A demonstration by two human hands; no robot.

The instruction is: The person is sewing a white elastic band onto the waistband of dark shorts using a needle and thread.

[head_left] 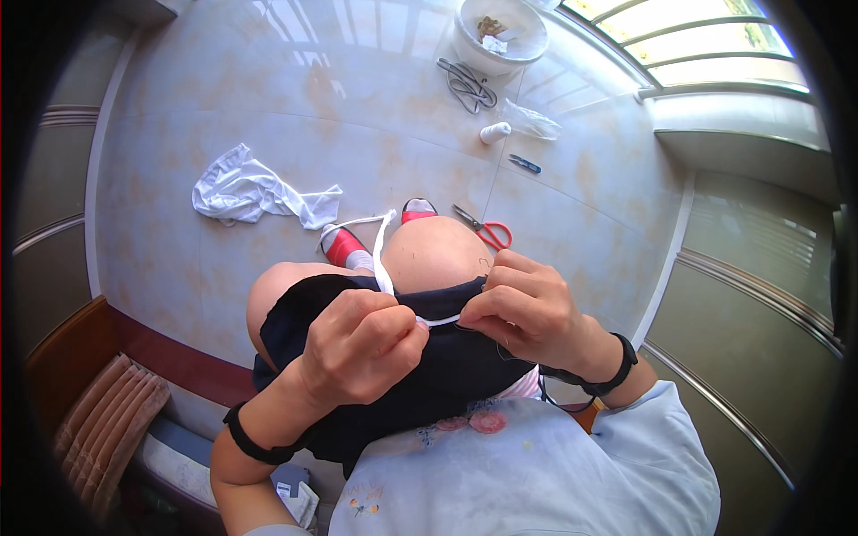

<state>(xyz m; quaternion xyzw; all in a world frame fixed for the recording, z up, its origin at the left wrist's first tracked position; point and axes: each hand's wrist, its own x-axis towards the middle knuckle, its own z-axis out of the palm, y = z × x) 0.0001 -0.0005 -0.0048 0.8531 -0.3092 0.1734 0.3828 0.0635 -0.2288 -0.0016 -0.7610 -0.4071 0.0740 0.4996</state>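
Observation:
Above my lap, my left hand (365, 347) is closed in a fist-like pinch on a narrow white fabric strip (384, 259). A short length of it stretches across to my right hand (523, 308), whose thumb and fingers are pinched together on it. From behind my left hand the strip runs up between my knees and bends over near my red-strapped shoe (342, 246). A thin dark thread seems to hang below my right fingers; whether a needle is in them cannot be made out. Dark cloth (420, 380) covers my lap under both hands.
On the tiled floor ahead lie red-handled scissors (487, 230), small thread snips (525, 163), a white thread spool (495, 133), clear plastic wrapping (532, 121) and a coiled grey cord (466, 87). A white basin (465, 45) stands beyond. Crumpled white cloth (255, 190) lies left.

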